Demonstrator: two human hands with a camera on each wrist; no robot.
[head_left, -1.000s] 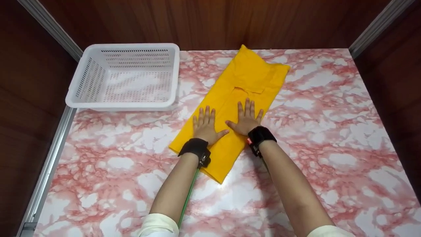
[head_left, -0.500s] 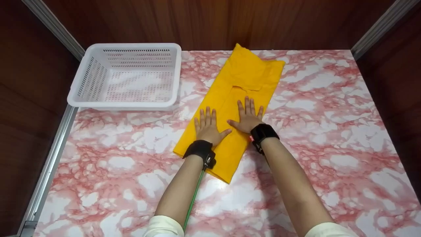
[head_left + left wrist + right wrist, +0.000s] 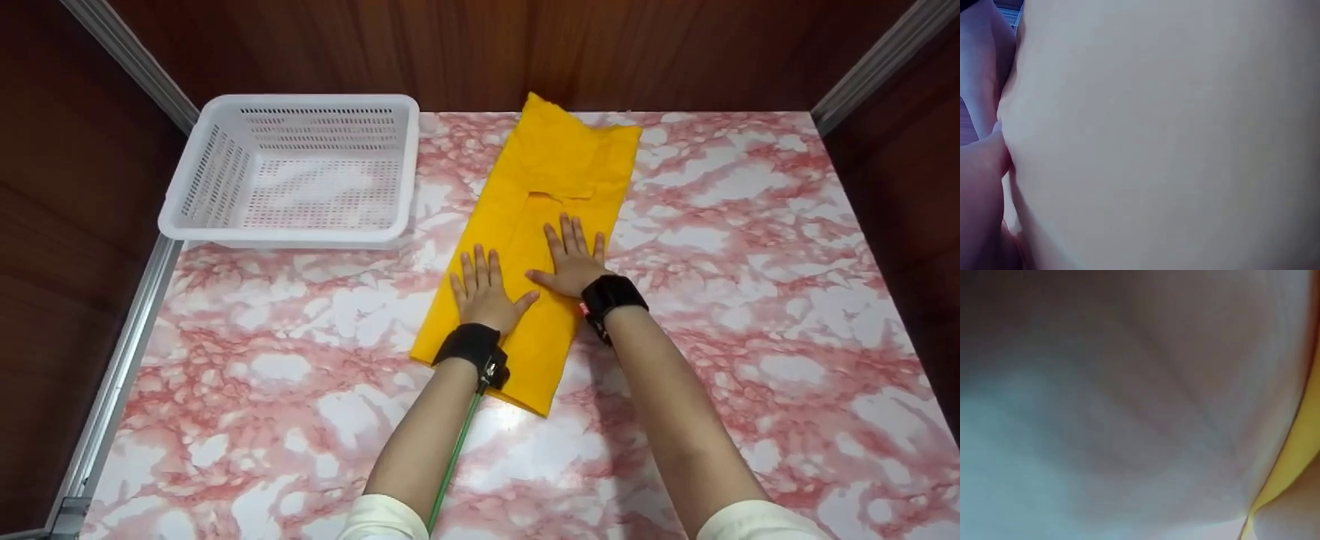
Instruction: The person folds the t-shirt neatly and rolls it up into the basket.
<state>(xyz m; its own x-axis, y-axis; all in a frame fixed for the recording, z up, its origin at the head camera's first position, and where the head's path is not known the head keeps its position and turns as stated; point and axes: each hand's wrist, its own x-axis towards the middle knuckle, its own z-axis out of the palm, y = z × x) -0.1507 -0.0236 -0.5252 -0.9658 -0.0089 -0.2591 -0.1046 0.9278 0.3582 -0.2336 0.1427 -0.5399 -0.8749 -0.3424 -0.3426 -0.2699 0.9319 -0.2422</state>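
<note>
A folded yellow cloth (image 3: 517, 225) lies slantwise on the table, its far end towards the back panel. A short flap is folded over near that far end. My left hand (image 3: 486, 300) rests flat on the cloth's nearer left part, fingers spread. Farther forward and to the right, my right hand (image 3: 574, 266) also lies flat on the cloth with spread fingers and the thumb pointing left. In the right wrist view a strip of the yellow cloth (image 3: 1300, 444) shows at the right edge; the rest is blurred. The left wrist view is mostly a pale close-up, with part of a hand (image 3: 979, 197) at left.
A white plastic basket (image 3: 409, 172) with slotted walls stands at the back left; nothing is seen in it. The table (image 3: 262, 420) has a red and white marbled top. Brown wood panels (image 3: 480, 52) border it at the back and both sides.
The cloth has turned a little on the table: its near end has moved right and its far end left. Both flat hands have moved slightly right with it.
</note>
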